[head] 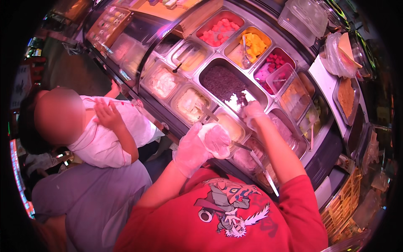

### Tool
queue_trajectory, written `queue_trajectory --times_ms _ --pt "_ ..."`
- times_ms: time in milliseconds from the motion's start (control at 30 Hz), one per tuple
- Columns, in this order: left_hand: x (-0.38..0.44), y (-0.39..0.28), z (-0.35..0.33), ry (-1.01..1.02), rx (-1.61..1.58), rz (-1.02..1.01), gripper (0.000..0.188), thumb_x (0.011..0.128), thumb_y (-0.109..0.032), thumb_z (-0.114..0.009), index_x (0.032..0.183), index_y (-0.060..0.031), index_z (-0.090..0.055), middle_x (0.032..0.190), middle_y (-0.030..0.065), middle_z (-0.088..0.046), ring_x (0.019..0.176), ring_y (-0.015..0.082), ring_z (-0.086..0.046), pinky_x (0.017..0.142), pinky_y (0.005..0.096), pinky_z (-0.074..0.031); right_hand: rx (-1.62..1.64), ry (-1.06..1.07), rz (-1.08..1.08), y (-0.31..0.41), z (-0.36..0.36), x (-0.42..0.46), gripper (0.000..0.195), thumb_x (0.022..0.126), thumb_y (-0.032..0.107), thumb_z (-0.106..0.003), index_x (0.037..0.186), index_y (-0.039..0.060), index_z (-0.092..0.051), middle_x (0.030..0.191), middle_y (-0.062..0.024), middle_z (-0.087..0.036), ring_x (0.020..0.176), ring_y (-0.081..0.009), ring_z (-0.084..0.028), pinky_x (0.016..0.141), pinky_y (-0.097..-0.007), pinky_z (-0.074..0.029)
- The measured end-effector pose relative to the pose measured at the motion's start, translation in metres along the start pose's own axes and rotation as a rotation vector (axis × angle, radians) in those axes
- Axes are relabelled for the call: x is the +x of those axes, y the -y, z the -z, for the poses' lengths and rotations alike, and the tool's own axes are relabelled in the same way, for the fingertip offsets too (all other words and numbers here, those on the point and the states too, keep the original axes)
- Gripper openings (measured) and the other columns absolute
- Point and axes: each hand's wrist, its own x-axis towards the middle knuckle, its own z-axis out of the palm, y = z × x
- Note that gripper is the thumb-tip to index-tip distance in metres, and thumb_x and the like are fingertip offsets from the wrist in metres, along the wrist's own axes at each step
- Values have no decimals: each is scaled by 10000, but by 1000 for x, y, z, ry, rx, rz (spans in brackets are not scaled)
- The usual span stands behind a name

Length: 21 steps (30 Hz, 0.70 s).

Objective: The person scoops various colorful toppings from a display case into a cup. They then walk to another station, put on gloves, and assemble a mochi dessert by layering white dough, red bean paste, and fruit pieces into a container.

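In a clear plastic glove, my left hand holds a round white wrapper with pinkish-purple filling spread on it. My right hand, also gloved, reaches into the large metal pan of dark, grainy filling, at the end where white pieces lie. Its fingertips are partly hidden, so what they hold, if anything, cannot be told. Below and left of that pan are tubs of creamy filling and pale yellow filling. Metal spatulas rest across the near tubs.
Pans of red fruit cubes, mango-coloured cubes and dark pink cubes stand beyond. A clear lid lies tilted at the right. Stacked plastic containers stand at the back. A person stands at the counter's left edge.
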Motion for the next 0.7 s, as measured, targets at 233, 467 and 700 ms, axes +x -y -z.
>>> queue_trajectory --times_ms 233,467,700 --pt "0 -8 1 -19 67 -52 640 981 -455 -519 1388 36 -461 1322 256 -572 1227 415 -553 1050 571 -409 1626 -38 -820 32 -32 28 181 943 -24 -454 832 -55 -593 661 -182 -610 432 -194 -481 360 -332 -333" --pt "4 -15 -7 -83 67 -53 661 975 -496 -512 1368 35 -480 1244 242 -614 1181 401 -578 1014 567 -437 896 128 -562 15 36 -14 180 887 45 -598 1054 20 -660 696 -60 -645 426 -97 -446 395 -256 -357" --pt "63 -32 -1 158 41 -114 638 988 -532 -498 1325 9 -515 1263 188 -608 1177 351 -578 1016 516 -450 1062 148 -204 55 114 -119 475 938 104 -583 1384 -40 -505 658 13 -596 431 -26 -404 391 -174 -268"
